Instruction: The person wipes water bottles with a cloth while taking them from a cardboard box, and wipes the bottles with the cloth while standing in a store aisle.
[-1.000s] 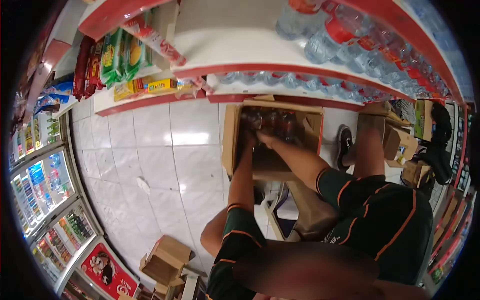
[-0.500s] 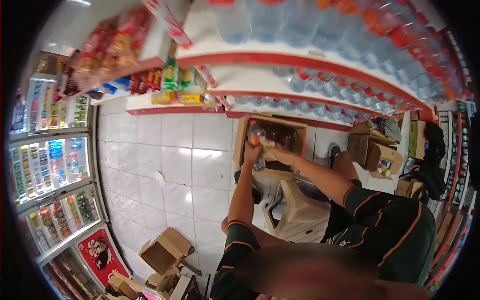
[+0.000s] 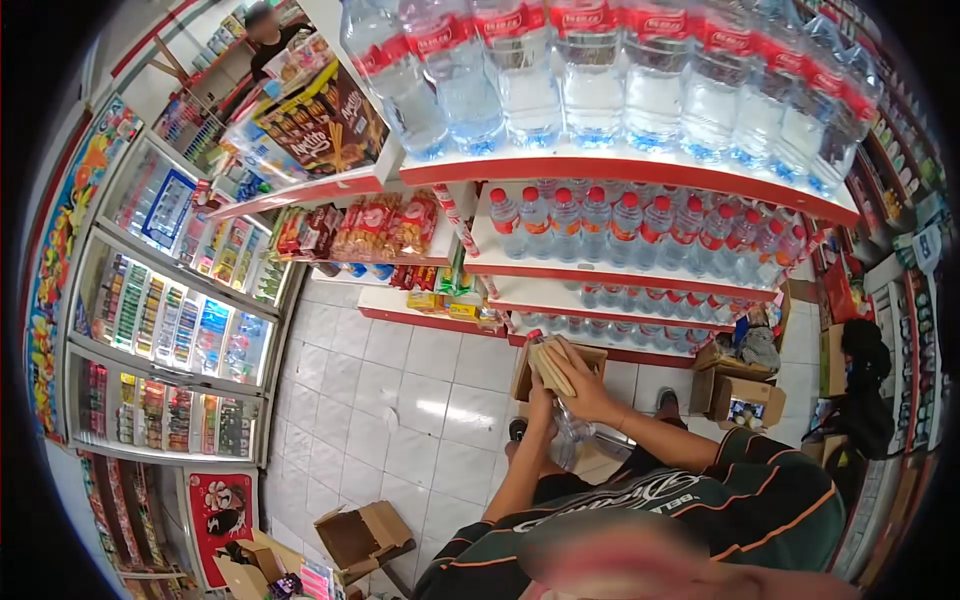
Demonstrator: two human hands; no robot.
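Observation:
A clear plastic bottle with a red cap is held up, tilted, in front of my body. My left hand is wrapped around its middle from the left side. Against the upper part of the bottle, my right hand presses a folded pale yellow cloth, which covers most of that part. Behind my hands stands an open cardboard box, largely hidden, so its contents cannot be made out.
Red-edged shelves hold rows of water bottles ahead, with snacks to the left. Drink fridges line the left side. An empty carton lies on the floor; more cartons stand right. A person is at the far upper left.
Since the first frame, both hands have come out of the box and up toward my body, with the bottle and cloth in them. The view has tilted up, showing more shelves.

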